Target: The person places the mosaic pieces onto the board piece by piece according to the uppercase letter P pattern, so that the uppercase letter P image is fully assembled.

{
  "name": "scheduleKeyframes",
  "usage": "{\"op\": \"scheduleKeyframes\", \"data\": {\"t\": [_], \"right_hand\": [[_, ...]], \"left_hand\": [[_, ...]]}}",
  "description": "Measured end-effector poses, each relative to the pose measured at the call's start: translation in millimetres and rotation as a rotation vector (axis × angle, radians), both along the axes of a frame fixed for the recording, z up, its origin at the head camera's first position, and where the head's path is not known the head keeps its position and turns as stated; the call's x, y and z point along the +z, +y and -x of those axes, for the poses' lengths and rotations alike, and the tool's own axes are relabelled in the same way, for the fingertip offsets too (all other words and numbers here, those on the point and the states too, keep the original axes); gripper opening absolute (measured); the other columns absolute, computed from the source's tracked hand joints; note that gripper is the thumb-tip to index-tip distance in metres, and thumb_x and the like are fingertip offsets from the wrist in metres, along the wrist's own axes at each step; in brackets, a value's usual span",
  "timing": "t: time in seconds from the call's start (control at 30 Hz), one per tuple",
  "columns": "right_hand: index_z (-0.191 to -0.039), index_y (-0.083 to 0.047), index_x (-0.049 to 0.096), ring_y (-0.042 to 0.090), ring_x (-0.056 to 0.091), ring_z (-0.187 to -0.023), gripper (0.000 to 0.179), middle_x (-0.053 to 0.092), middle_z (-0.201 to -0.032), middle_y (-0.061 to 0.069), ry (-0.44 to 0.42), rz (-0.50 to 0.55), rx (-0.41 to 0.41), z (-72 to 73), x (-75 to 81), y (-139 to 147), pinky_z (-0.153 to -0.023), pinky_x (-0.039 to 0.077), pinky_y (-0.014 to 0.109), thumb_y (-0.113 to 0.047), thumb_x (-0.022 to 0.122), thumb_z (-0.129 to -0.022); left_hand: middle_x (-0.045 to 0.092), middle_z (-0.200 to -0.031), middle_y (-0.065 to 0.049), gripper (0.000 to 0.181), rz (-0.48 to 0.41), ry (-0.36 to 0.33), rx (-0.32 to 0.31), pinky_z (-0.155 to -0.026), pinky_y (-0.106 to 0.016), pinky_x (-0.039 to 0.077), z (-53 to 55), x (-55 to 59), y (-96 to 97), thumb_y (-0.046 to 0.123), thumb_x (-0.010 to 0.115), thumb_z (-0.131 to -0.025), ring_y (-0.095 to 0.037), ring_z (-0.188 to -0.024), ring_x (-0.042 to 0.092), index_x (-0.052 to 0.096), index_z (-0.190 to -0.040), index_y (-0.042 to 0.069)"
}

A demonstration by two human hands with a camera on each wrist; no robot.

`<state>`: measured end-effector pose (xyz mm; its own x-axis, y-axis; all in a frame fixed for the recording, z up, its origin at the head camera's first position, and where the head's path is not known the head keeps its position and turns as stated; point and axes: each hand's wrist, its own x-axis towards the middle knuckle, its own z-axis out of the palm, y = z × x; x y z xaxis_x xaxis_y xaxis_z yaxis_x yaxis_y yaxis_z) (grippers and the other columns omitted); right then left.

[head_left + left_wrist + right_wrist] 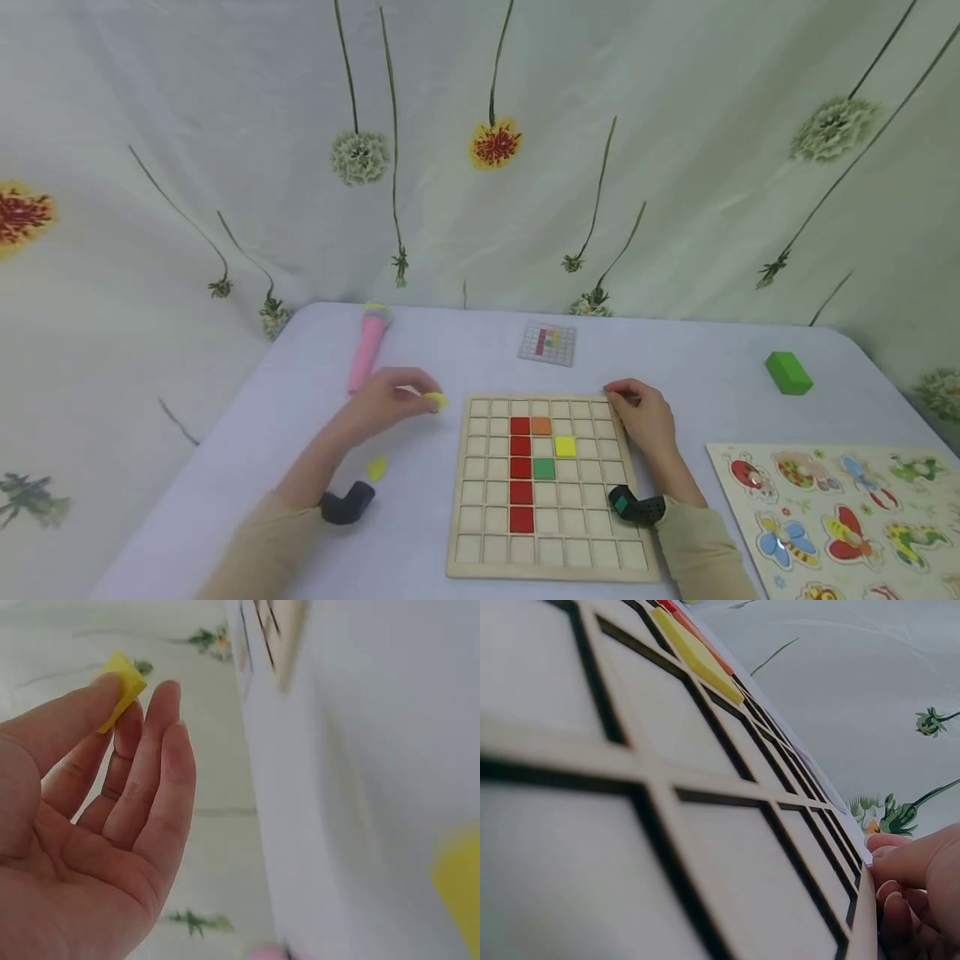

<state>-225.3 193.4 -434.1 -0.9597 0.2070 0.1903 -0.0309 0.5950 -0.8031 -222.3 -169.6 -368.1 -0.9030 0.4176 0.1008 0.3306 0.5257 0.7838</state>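
My left hand (390,396) pinches a yellow square tile (437,402) between thumb and fingers, above the table left of a wooden grid board (551,573). In the left wrist view the tile (124,686) is tilted, with the other fingers loosely bent. My right hand (648,425) holds the board's far right corner, its fingertips on the edge. Set in the board are a column of red tiles (521,468), an orange tile (541,426), a yellow tile (565,447) and a green tile (543,469). Another yellow piece (377,468) lies on the table by my left wrist.
A small card (547,343) printed with a coloured grid lies behind the board. At the far left is a pink toy microphone (367,348). A green block (788,372) stands far right, with an insect picture puzzle board (817,487) nearer me.
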Motion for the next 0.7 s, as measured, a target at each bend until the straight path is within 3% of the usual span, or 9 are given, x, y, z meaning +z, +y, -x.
{"op": "scheduleKeyframes", "data": {"t": [0.13,0.23,0.33,0.5,0.7], "right_hand": [[-0.096,-0.001,0.068,0.025,0.056,-0.073,0.013,0.063,-0.092,0.013,0.001,0.005,0.000,-0.5,-2.9,-0.6,-0.064,0.042,0.033,-0.010,0.061,-0.090],[-0.096,-0.001,0.068,0.023,0.055,-0.070,0.013,0.063,-0.091,0.012,-0.004,0.018,-0.006,-0.4,-4.4,-1.8,-0.060,0.042,0.031,-0.011,0.062,-0.090],[-0.096,-0.002,0.068,0.021,0.055,-0.069,0.013,0.063,-0.091,0.011,-0.010,0.025,-0.010,0.2,-5.6,-2.6,-0.059,0.042,0.029,-0.011,0.062,-0.090],[-0.096,-0.002,0.069,0.020,0.055,-0.068,0.013,0.063,-0.089,0.010,0.009,0.012,-0.006,1.8,-6.4,-2.2,-0.059,0.042,0.030,-0.011,0.062,-0.090],[-0.096,-0.001,0.068,0.021,0.055,-0.069,0.013,0.063,-0.088,0.010,0.009,-0.010,-0.013,2.6,-3.1,0.1,-0.059,0.042,0.030,-0.010,0.061,-0.090]], "left_hand": [[0.065,-0.090,0.002,0.017,0.026,-0.087,-0.148,-0.075,-0.030,0.050,20.2,9.3,64.8,0.011,0.069,-0.085,-0.013,-0.080,0.063,0.069,-0.101,0.007],[0.064,-0.086,0.003,0.015,0.057,-0.095,-0.231,-0.073,-0.027,0.049,31.4,4.8,106.0,0.009,0.069,-0.085,-0.011,-0.078,0.061,0.070,-0.099,0.006],[0.064,-0.080,0.005,0.009,0.087,-0.102,-0.260,-0.070,-0.024,0.048,36.9,-4.6,134.5,0.011,0.071,-0.084,-0.009,-0.076,0.060,0.071,-0.093,0.009],[0.062,-0.071,0.007,0.004,0.150,-0.112,-0.220,-0.066,-0.024,0.045,39.4,-18.1,156.0,0.013,0.074,-0.081,-0.009,-0.070,0.055,0.073,-0.085,0.013],[0.061,-0.067,0.009,0.003,0.220,-0.068,-0.216,-0.067,-0.024,0.044,36.7,-20.4,162.3,0.012,0.076,-0.078,-0.007,-0.067,0.055,0.073,-0.079,0.011]]}}
